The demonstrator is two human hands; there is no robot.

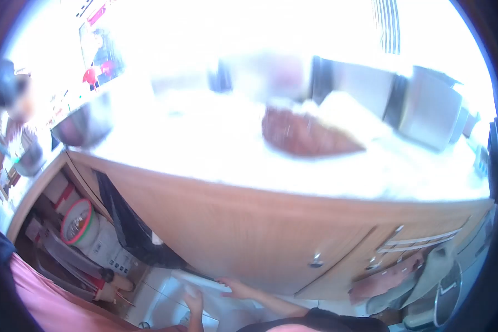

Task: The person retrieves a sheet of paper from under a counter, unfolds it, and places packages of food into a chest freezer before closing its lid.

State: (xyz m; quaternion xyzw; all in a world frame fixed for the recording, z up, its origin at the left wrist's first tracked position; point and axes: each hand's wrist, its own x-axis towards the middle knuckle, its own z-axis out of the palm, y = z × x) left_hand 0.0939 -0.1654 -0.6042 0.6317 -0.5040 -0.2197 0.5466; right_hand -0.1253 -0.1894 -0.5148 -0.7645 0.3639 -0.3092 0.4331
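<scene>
Low at the bottom of the head view, my left hand (193,302) is raised over a pale, blurred area of floor. Its fingers look loosely spread, though motion smears them, and I make out nothing in it. To its right, my right hand (237,288) reaches leftward from a dark sleeve, fingers stretched and apart. Its fingertips are close to the lower end of a black plastic bag (128,224) hanging at the cabinet; whether they touch cannot be told. A whitish, blurred shape (174,299) lies below and around the left hand.
A pale countertop (205,149) carries a reddish-brown item (307,133) and a metal bowl (86,122). Wooden cabinet doors (249,238) stand in front of me. An open cabinet holds a basket (77,221). Cloths (393,282) hang at right. Another person in pink (55,296) is at left.
</scene>
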